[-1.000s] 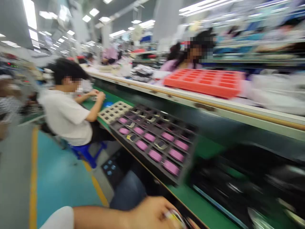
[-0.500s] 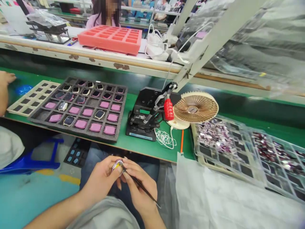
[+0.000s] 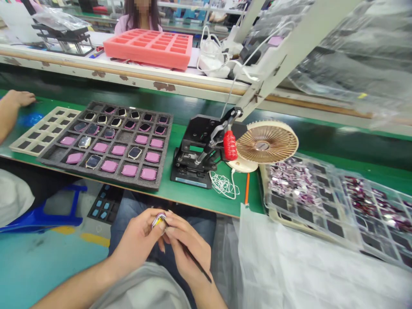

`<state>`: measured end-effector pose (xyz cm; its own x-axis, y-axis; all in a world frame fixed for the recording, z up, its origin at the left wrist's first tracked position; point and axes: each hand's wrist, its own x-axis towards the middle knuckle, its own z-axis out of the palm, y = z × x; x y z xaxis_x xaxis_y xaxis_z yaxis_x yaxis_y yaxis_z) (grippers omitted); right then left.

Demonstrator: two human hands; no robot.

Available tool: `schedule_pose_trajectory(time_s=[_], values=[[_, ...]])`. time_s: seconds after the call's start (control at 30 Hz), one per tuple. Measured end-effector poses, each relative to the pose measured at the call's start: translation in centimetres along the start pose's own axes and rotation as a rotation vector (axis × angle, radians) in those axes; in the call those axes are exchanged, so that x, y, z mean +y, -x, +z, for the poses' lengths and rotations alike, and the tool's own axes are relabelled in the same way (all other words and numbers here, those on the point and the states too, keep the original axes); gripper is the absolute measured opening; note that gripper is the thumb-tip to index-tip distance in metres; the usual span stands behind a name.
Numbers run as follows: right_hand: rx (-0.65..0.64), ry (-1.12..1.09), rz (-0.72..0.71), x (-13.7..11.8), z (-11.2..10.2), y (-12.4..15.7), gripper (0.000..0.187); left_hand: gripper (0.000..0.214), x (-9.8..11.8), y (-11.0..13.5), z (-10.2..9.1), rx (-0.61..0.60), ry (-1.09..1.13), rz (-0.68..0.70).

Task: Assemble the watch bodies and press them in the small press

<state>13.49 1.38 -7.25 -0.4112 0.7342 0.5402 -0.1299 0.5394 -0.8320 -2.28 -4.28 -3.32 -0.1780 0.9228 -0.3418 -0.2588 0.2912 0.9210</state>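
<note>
Over my lap, below the bench edge, my left hand (image 3: 138,240) pinches a small watch-like part (image 3: 158,219) with a yellow and white edge. My right hand (image 3: 186,249) grips thin black tweezers (image 3: 195,262) whose tip meets the part. Both hands touch each other at the fingertips. On the green bench above them lies a dark foam tray (image 3: 61,156) with several pink and dark watch cases in its pockets.
A black hand press (image 3: 199,150) with a red knob stands beside a small beige fan (image 3: 267,142). Clear plastic trays of small parts (image 3: 309,189) and a white plastic sheet (image 3: 305,266) lie right. Another person's hand (image 3: 17,99) rests left by a beige tray (image 3: 41,131). An orange tray (image 3: 151,47) sits behind.
One second ago the view swung blurred from the left along the line; it now looks at my hands. Since half a second ago the hands hold nearly still, the tweezers shifting slightly.
</note>
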Motion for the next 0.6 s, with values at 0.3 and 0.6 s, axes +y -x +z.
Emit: schedule_pose_trajectory(time_s=[0.3,0.6], values=[[0.122,0.03,-0.005,0.9,0.3,1.3,0.042,0.052,-0.3,-0.8,0.2,-0.105,0.264,-0.123],[0.061,0.0,0.031,0.5,0.3,0.3,0.04,0.051,-0.4,-0.6,0.3,-0.002,0.131,-0.065]])
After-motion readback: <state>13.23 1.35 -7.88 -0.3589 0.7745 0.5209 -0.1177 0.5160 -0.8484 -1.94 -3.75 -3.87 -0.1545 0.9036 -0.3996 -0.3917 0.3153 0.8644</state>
